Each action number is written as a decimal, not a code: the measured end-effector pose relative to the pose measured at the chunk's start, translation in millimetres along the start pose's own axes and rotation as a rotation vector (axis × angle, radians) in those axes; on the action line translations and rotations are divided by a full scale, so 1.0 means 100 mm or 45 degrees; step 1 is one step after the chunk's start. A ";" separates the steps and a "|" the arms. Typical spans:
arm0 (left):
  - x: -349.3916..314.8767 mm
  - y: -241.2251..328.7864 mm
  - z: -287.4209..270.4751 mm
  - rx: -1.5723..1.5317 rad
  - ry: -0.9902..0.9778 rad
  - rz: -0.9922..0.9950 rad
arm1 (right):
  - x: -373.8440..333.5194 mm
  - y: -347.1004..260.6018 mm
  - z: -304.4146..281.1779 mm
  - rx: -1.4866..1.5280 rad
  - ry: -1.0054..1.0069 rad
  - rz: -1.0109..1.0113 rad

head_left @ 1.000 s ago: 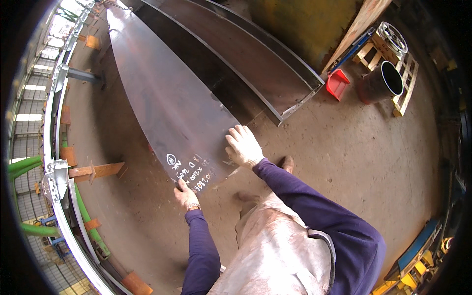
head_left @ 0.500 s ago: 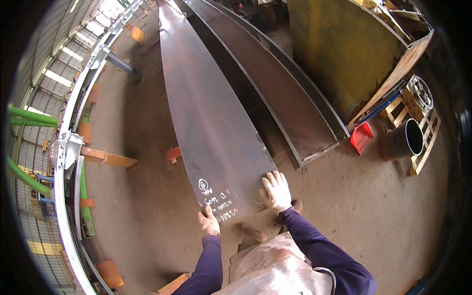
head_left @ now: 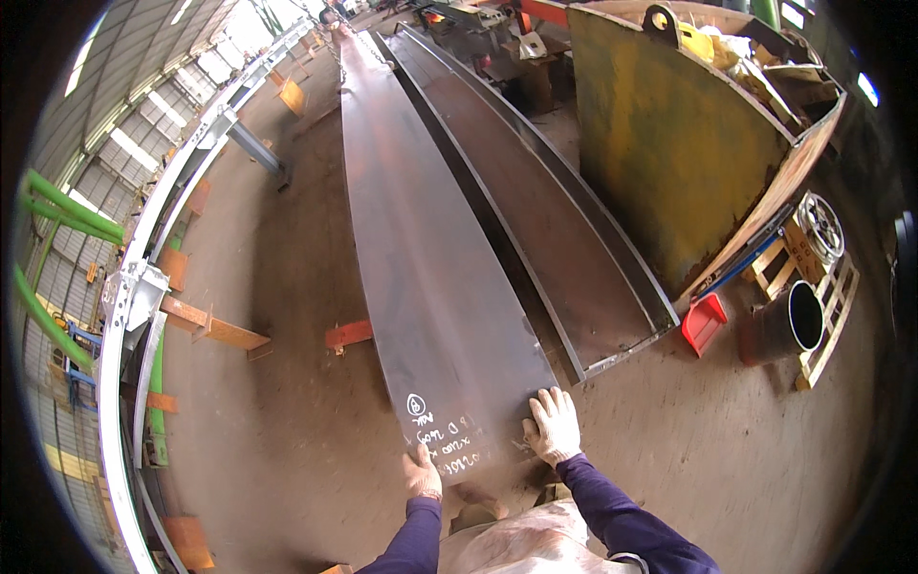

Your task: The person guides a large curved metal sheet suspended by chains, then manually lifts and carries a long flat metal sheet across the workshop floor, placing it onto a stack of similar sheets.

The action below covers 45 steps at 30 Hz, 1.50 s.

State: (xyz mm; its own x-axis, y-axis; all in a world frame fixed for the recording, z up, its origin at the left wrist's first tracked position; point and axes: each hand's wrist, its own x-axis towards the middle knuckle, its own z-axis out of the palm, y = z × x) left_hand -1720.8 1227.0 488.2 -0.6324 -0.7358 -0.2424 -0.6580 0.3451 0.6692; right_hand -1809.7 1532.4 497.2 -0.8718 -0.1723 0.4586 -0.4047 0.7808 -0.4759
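A long, dark grey steel sheet [head_left: 426,249] stretches away from me, with white handwritten marks near its close end. My left hand [head_left: 422,474], in a pale work glove, grips its near left edge. The thumb lies on top; the other fingers are hidden underneath. At the near right corner, my right hand [head_left: 555,427], gloved too, rests on the sheet's upper face with its fingers spread. A chain [head_left: 381,55] lies across the narrow-looking far end. Right beside the sheet runs a long brown steel channel [head_left: 564,239] with raised edges.
A large yellow-brown metal bin [head_left: 669,153] filled with scrap stands at the right. Near it are a red dustpan [head_left: 705,323], a black bucket [head_left: 786,323] and a wooden pallet [head_left: 830,316]. An orange-red support [head_left: 348,334] sticks out left of the sheet; a long curved steel beam [head_left: 120,325] spans the left side.
My view has tilted up, so the sheet, both hands and surroundings sit lower in the picture. More of the far end and the bin shows. Both hands keep their places on the sheet.
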 end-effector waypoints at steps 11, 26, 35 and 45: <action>-0.10 0.24 -0.12 0.038 0.039 0.026 | 0.01 -0.04 0.07 -0.008 -0.025 -0.011; 0.17 -0.28 0.04 0.030 0.054 0.081 | -0.01 -0.15 0.20 -0.062 -0.004 -0.061; 0.25 -0.38 0.12 0.082 0.054 -0.023 | -0.06 -0.04 0.32 0.019 -0.024 -0.014; 0.09 -0.03 0.04 -0.082 0.027 -0.058 | -0.13 0.14 0.56 0.047 0.009 -0.051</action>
State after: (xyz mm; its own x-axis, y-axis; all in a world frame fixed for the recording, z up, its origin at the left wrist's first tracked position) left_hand -1726.6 1221.9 481.2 -0.5932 -0.7622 -0.2593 -0.6579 0.2733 0.7017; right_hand -1819.8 1512.4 442.8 -0.8530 -0.1985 0.4827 -0.4490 0.7507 -0.4846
